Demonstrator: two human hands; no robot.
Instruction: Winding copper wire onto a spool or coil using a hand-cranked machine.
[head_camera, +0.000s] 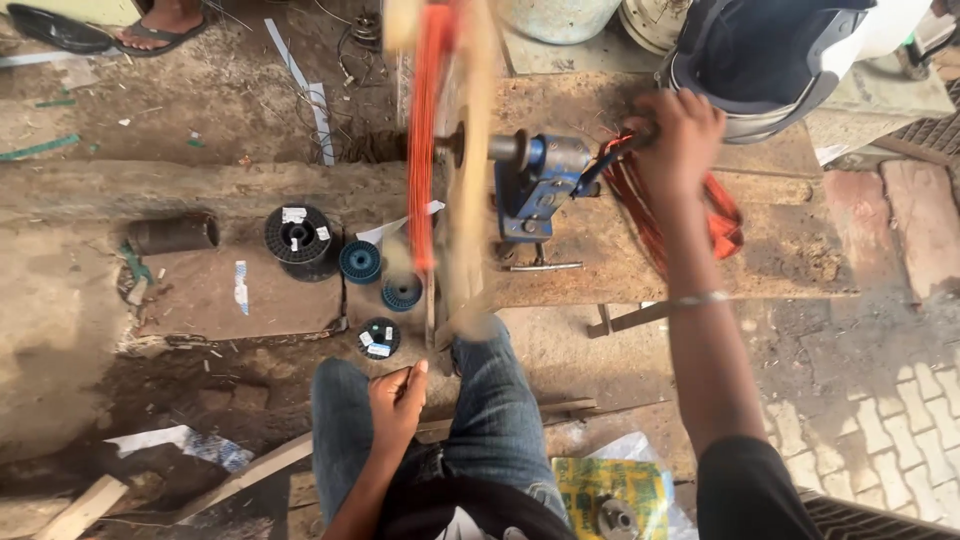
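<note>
Winding in hand: right hand (680, 135) clenched on winder crank (610, 160); left hand (398, 400) feeds wire, grip indistinct. Next calls for steady tension.

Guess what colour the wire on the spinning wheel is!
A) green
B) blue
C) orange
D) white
C: the wire wrapped on the blurred wheel is orange, and the right hand grips the crank of the blue winder beside it.

Spinning wooden former (455, 160) with orange wire (428, 130), a motion blur (top cut off).
</note>
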